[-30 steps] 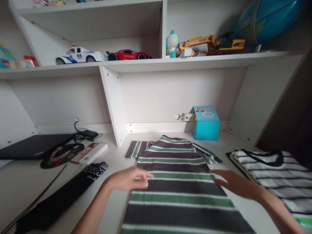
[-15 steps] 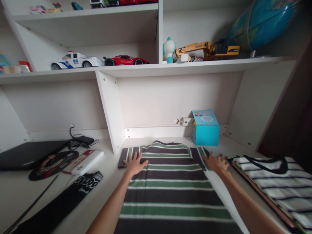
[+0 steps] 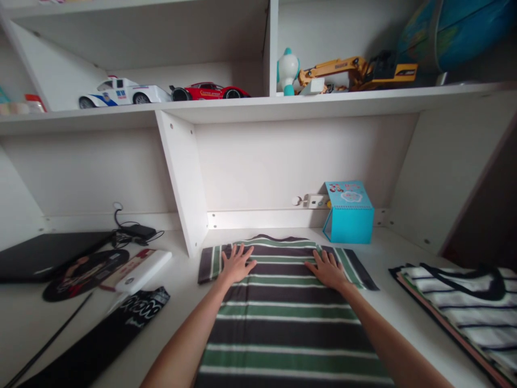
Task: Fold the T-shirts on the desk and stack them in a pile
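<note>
A striped T-shirt (image 3: pixel 288 318) in dark grey, green and white lies spread on the desk, its far end toward the back panel and its sleeves out to both sides. My left hand (image 3: pixel 236 265) rests flat on its upper left part, beside the left sleeve, fingers spread. On the upper right part lies my right hand (image 3: pixel 328 269), palm down with the fingers apart, just inside the right sleeve. Neither hand grips the cloth. The near end of the shirt runs out of view at the bottom.
Folded clothes (image 3: pixel 464 302) are stacked at the right. A blue desk calendar (image 3: pixel 350 223) stands behind the shirt near a power socket (image 3: pixel 317 201). To the left are a black laptop (image 3: pixel 52 253), a white power strip (image 3: pixel 145 270) and a black printed cloth (image 3: pixel 100 339). Toy cars (image 3: pixel 210 91) stand on the shelf above.
My right hand has moved left from the right sleeve onto the shirt's body, and that sleeve now lies flat and extended. My left hand has shifted slightly right and up.
</note>
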Demonstrator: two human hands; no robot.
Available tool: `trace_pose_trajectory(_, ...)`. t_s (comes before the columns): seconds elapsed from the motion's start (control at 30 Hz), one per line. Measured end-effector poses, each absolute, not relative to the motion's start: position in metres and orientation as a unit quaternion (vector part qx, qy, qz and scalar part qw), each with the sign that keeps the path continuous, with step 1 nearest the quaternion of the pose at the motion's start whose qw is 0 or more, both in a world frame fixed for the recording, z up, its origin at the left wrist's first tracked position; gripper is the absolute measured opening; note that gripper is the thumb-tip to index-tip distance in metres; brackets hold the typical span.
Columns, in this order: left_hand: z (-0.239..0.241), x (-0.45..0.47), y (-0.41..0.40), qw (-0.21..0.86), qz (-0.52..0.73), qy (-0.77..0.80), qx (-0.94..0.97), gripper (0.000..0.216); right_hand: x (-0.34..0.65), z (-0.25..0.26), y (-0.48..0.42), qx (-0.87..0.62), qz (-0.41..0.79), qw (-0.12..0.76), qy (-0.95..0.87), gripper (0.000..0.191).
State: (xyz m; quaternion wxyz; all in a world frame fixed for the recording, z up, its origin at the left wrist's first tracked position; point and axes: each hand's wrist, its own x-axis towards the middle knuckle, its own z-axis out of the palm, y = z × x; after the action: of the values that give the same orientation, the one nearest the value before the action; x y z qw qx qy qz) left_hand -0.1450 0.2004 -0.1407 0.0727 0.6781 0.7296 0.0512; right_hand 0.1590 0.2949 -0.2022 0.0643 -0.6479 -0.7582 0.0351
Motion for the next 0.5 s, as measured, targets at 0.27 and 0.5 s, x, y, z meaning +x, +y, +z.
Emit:
trace_pose_trajectory(0.27,-0.152,-0.161,0.222,0.122,0.055,0.798,0.588,0.094,0.168,-0.197,0.307,-0.666,0.058,0.055,-0.742,0.07)
trace_pose_trajectory(0.5,-0.161,-0.16,0.222,0.084,0.067,0.8,0.59,0.091,0.136,-0.154,0.276,-0.642,0.068,0.049,-0.762,0.071)
